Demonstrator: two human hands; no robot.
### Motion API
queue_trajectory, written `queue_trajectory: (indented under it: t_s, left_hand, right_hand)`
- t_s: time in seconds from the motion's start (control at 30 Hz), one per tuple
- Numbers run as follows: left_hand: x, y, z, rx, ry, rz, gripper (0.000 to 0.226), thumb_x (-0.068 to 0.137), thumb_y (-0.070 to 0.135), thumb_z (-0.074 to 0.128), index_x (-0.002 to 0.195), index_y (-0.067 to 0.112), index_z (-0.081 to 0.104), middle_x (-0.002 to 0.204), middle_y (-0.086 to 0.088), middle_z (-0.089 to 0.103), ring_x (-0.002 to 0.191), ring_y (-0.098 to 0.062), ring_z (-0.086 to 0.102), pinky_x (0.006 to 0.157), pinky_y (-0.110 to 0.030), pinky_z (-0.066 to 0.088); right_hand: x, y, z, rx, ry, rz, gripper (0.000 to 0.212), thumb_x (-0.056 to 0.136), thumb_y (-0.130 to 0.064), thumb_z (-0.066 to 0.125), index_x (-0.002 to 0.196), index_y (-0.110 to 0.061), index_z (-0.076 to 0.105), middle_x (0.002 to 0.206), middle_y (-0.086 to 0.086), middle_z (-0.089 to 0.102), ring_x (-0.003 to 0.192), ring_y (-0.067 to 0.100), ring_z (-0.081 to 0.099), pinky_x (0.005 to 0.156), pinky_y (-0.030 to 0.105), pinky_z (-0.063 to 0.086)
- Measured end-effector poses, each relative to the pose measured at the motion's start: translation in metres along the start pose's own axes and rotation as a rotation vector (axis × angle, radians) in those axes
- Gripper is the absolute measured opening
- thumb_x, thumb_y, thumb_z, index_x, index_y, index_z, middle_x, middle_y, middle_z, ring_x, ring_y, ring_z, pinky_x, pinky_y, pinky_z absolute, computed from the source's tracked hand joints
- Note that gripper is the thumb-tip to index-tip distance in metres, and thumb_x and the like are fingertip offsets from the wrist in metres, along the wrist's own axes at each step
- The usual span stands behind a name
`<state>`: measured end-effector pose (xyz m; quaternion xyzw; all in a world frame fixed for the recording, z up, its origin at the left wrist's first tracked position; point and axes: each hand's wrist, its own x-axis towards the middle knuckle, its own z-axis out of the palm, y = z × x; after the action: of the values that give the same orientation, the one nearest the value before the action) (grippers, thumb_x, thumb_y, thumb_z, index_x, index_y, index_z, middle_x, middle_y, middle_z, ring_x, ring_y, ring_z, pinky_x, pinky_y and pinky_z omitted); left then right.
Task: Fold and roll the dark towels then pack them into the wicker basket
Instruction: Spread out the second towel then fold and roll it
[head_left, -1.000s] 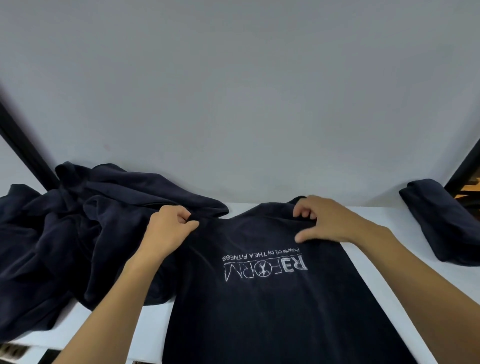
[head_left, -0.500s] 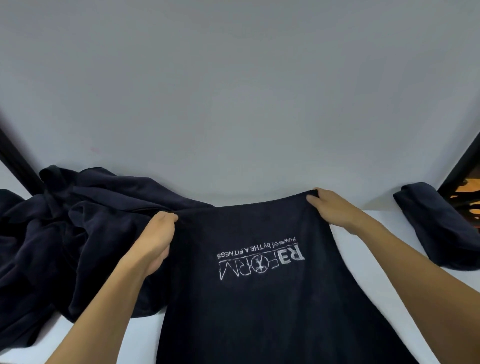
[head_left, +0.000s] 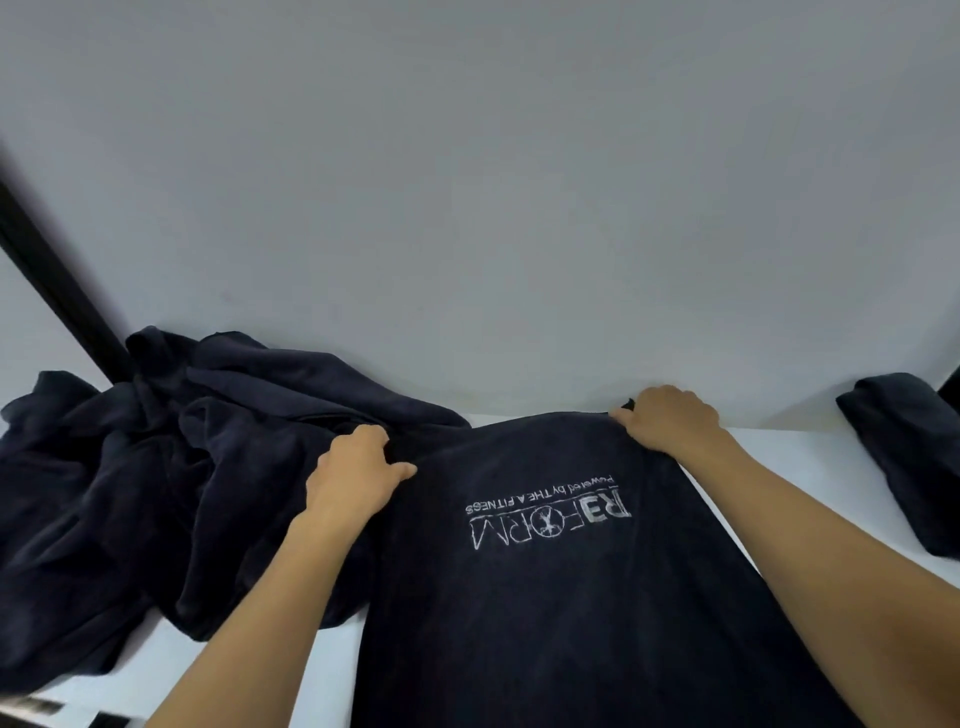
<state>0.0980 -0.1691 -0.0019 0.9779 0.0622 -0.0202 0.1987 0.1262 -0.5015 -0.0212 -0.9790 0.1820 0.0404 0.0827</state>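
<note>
A dark navy towel (head_left: 561, 597) with a white logo lies spread lengthwise on the white table (head_left: 779, 457) in front of me. My left hand (head_left: 353, 478) grips its far left corner. My right hand (head_left: 670, 421) grips its far right corner, close to the wall. A heap of crumpled dark towels (head_left: 156, 467) lies at the left, touching the spread towel's left edge. A rolled dark towel (head_left: 904, 457) rests at the far right. No wicker basket is in view.
A grey wall (head_left: 493, 208) rises right behind the table's far edge. A black post (head_left: 57, 291) slants up at the left behind the heap. The table's near left edge (head_left: 62, 696) shows at the bottom left.
Both hands have spread apart along the towel's far edge, and the right hand has carried its corner back toward the wall. The edge now lies flatter and wider.
</note>
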Motion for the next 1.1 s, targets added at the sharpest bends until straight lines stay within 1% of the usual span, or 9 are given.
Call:
queue_trajectory:
  t_s: [0.07, 0.13, 0.4, 0.6, 0.73, 0.83, 0.93, 1.03, 1.1]
  left_hand:
    - [-0.001, 0.007, -0.001, 0.026, -0.041, -0.005, 0.053, 0.085, 0.039, 0.072, 0.126, 0.014, 0.051, 0.122, -0.008, 0.057, 0.108, -0.031, 0.057, 0.076, -0.035, 0.043]
    - [0.002, 0.009, 0.001, -0.025, -0.074, -0.033, 0.048, 0.082, 0.034, 0.075, 0.117, 0.012, 0.051, 0.116, -0.008, 0.058, 0.102, -0.03, 0.058, 0.076, -0.037, 0.045]
    - [0.005, 0.012, -0.021, -0.421, -0.188, 0.012, 0.017, 0.079, 0.025, 0.058, 0.081, 0.009, 0.058, 0.079, -0.001, 0.064, 0.073, -0.019, 0.06, 0.06, -0.03, 0.048]
    - [-0.002, 0.005, -0.037, -0.851, -0.421, 0.057, 0.009, 0.075, 0.006, 0.058, 0.08, 0.011, 0.053, 0.086, -0.012, 0.053, 0.081, -0.026, 0.047, 0.071, -0.04, 0.045]
    - [-0.013, 0.003, -0.036, -0.738, -0.506, 0.101, 0.02, 0.074, 0.001, 0.055, 0.09, 0.002, 0.067, 0.079, -0.01, 0.056, 0.07, -0.02, 0.046, 0.059, -0.029, 0.04]
    - [-0.019, 0.008, -0.025, -0.583, -0.541, 0.14, 0.005, 0.075, 0.008, 0.059, 0.072, 0.011, 0.057, 0.07, -0.005, 0.05, 0.062, -0.014, 0.044, 0.056, -0.025, 0.039]
    - [-0.021, 0.013, -0.011, -0.451, -0.471, 0.208, 0.023, 0.081, 0.017, 0.069, 0.065, 0.014, 0.053, 0.056, 0.004, 0.044, 0.054, -0.011, 0.039, 0.053, -0.023, 0.035]
    - [-0.017, 0.013, -0.002, -0.356, -0.376, 0.276, 0.036, 0.077, 0.028, 0.076, 0.055, 0.015, 0.051, 0.052, 0.004, 0.045, 0.055, -0.011, 0.044, 0.06, -0.028, 0.039]
    - [-0.016, 0.012, 0.001, -0.292, -0.382, 0.311, 0.031, 0.073, 0.034, 0.078, 0.068, 0.009, 0.062, 0.066, -0.006, 0.063, 0.067, -0.013, 0.058, 0.071, -0.035, 0.052]
  right_hand:
    - [0.003, -0.001, -0.002, 0.117, -0.066, -0.028, 0.037, 0.093, -0.046, 0.05, 0.077, -0.012, 0.053, 0.1, 0.008, 0.063, 0.093, 0.028, 0.058, 0.071, 0.032, 0.043]
    - [0.004, -0.002, -0.006, 0.28, -0.096, -0.045, 0.031, 0.09, -0.034, 0.059, 0.071, -0.011, 0.052, 0.086, 0.008, 0.062, 0.08, 0.025, 0.057, 0.062, 0.031, 0.039]
    - [-0.021, 0.003, -0.053, 0.896, -0.242, 0.017, 0.009, 0.084, -0.002, 0.07, 0.083, -0.007, 0.063, 0.086, 0.008, 0.067, 0.076, 0.019, 0.062, 0.064, 0.027, 0.049]
    - [-0.052, 0.012, -0.098, 1.126, -0.165, -0.107, 0.038, 0.083, -0.001, 0.071, 0.117, -0.014, 0.063, 0.109, 0.006, 0.067, 0.097, 0.02, 0.067, 0.075, 0.029, 0.053]
    - [-0.072, 0.02, -0.113, 1.163, -0.105, -0.176, 0.035, 0.084, 0.0, 0.07, 0.116, -0.013, 0.065, 0.109, 0.006, 0.069, 0.096, 0.019, 0.067, 0.076, 0.027, 0.052]
    - [-0.08, 0.025, -0.117, 1.155, -0.086, -0.196, 0.029, 0.083, 0.001, 0.069, 0.11, -0.012, 0.07, 0.108, 0.008, 0.072, 0.096, 0.019, 0.069, 0.078, 0.029, 0.053]
    - [-0.087, 0.031, -0.115, 1.13, -0.076, -0.188, 0.025, 0.084, 0.0, 0.068, 0.106, -0.011, 0.071, 0.104, 0.008, 0.074, 0.095, 0.02, 0.069, 0.081, 0.031, 0.054]
    - [-0.092, 0.038, -0.108, 1.104, -0.073, -0.161, 0.023, 0.085, -0.002, 0.069, 0.106, -0.009, 0.07, 0.104, 0.008, 0.073, 0.095, 0.02, 0.069, 0.079, 0.029, 0.054]
    - [-0.093, 0.042, -0.102, 1.095, -0.066, -0.139, 0.021, 0.085, -0.002, 0.069, 0.105, -0.008, 0.07, 0.103, 0.009, 0.073, 0.093, 0.02, 0.069, 0.076, 0.027, 0.054]
